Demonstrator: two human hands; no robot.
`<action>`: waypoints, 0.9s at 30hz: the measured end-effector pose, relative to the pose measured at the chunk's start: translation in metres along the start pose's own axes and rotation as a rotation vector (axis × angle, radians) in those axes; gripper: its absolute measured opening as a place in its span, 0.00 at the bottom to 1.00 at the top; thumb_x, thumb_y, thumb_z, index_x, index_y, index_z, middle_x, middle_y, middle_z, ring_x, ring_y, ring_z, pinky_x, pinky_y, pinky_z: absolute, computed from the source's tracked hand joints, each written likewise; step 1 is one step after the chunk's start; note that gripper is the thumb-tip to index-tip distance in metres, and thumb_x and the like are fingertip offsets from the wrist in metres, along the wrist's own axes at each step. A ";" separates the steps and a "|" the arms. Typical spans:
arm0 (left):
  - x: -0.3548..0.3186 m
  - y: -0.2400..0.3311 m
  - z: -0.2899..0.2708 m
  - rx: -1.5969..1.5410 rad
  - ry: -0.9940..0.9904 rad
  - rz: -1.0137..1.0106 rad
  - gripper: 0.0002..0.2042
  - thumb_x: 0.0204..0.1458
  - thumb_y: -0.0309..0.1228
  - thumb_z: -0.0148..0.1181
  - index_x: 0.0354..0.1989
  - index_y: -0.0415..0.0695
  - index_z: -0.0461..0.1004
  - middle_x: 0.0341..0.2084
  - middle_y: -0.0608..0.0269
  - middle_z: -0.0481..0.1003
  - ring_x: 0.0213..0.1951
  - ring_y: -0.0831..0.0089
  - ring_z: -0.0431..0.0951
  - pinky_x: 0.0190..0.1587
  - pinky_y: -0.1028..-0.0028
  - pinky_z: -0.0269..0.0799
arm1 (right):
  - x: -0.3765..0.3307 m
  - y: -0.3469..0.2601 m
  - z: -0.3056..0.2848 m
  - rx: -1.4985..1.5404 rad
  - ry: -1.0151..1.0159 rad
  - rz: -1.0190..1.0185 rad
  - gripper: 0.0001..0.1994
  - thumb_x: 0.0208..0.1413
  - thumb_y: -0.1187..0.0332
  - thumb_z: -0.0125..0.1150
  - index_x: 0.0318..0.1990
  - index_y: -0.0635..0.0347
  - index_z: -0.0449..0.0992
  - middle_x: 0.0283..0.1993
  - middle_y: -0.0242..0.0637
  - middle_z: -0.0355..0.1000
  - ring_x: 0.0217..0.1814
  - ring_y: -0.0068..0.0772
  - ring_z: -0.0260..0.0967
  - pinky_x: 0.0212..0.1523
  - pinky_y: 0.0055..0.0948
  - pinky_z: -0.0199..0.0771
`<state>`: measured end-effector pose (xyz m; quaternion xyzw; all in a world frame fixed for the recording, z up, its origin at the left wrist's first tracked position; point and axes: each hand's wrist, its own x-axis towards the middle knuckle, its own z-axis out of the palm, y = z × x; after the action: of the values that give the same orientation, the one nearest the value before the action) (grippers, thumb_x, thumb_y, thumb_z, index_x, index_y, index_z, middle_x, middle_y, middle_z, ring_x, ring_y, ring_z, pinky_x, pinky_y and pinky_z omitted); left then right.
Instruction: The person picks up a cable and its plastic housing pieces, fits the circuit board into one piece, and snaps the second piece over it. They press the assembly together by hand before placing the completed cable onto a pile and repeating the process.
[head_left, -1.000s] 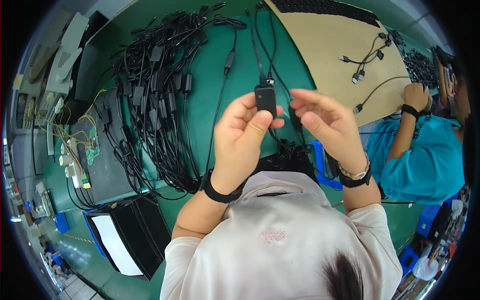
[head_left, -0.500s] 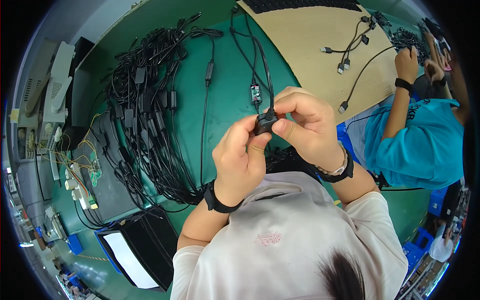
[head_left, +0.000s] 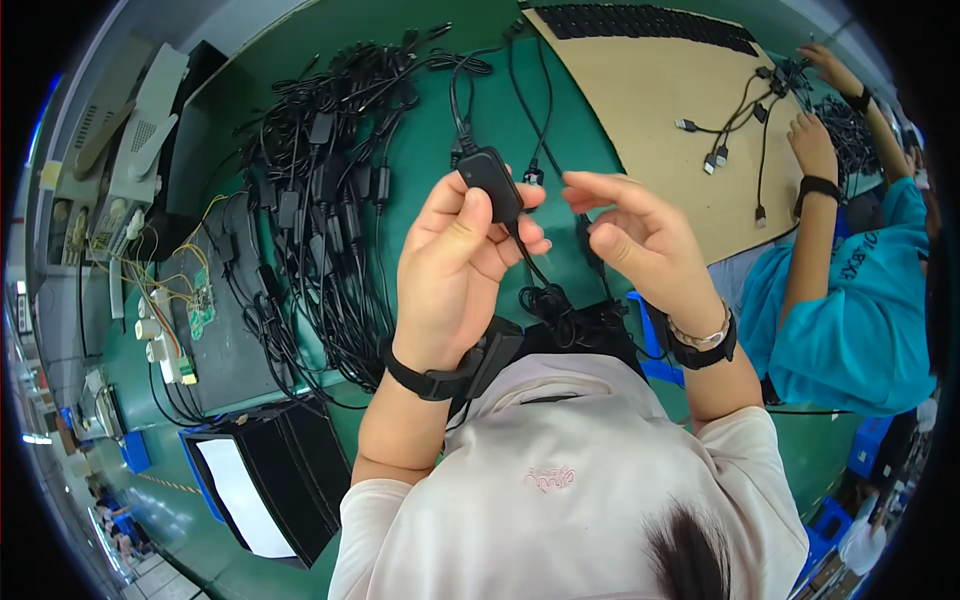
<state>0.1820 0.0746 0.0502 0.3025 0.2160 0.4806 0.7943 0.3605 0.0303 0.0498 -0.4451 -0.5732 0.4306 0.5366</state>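
Note:
My left hand (head_left: pixel 440 275) is closed on a black rectangular inline cable box (head_left: pixel 492 182), thumb on its face. One cable leaves its upper end and another its lower end, over the green table. My right hand (head_left: pixel 655 245) is held a little to the right with thumb and fingers apart, nothing visible between them. Close to its fingertips runs a black cable with a slim dark housing (head_left: pixel 590 243). Between my hands, partly behind my left fingers, lies a cable with a small exposed circuit board (head_left: pixel 534 178). A coiled black cable (head_left: pixel 550 308) sits at the table's near edge.
A big heap of black cables (head_left: pixel 325 210) covers the table's left. Tan cardboard (head_left: pixel 650 100) at the far right carries USB cables (head_left: pixel 716 160) and a row of black pieces (head_left: pixel 640 25). Wired test equipment (head_left: pixel 160 340) stands far left. A co-worker in a teal shirt (head_left: pixel 830 310) handles cables at right.
The box, previously pinched by both hands, is now in my left hand alone, raised leftward with its flat face showing. My right hand has let go and opened. The co-worker's hands have moved.

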 end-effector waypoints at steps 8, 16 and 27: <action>0.003 -0.006 0.002 -0.173 0.088 -0.031 0.11 0.57 0.34 0.45 0.43 0.42 0.63 0.41 0.51 0.70 0.41 0.65 0.73 0.44 0.64 0.71 | -0.026 0.014 -0.003 -0.302 -0.322 0.141 0.25 0.44 0.65 0.64 0.52 0.60 0.66 0.41 0.36 0.70 0.40 0.25 0.65 0.39 0.26 0.66; 0.005 -0.015 -0.006 -0.120 0.011 -0.262 0.13 0.59 0.38 0.38 0.45 0.44 0.62 0.41 0.53 0.70 0.39 0.67 0.73 0.45 0.63 0.70 | -0.036 0.025 -0.007 -0.271 -0.316 0.284 0.19 0.40 0.69 0.67 0.42 0.62 0.72 0.30 0.32 0.71 0.27 0.19 0.63 0.27 0.19 0.62; 0.005 -0.036 -0.030 -0.263 0.124 -0.455 0.12 0.59 0.40 0.39 0.40 0.46 0.65 0.33 0.56 0.74 0.28 0.72 0.74 0.34 0.69 0.72 | -0.043 0.026 -0.004 -0.232 -0.342 0.455 0.13 0.43 0.70 0.63 0.38 0.62 0.74 0.24 0.31 0.70 0.25 0.18 0.65 0.24 0.19 0.64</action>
<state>0.1882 0.0741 0.0036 0.1107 0.2623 0.3311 0.8996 0.3673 -0.0049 0.0145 -0.5413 -0.5862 0.5400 0.2679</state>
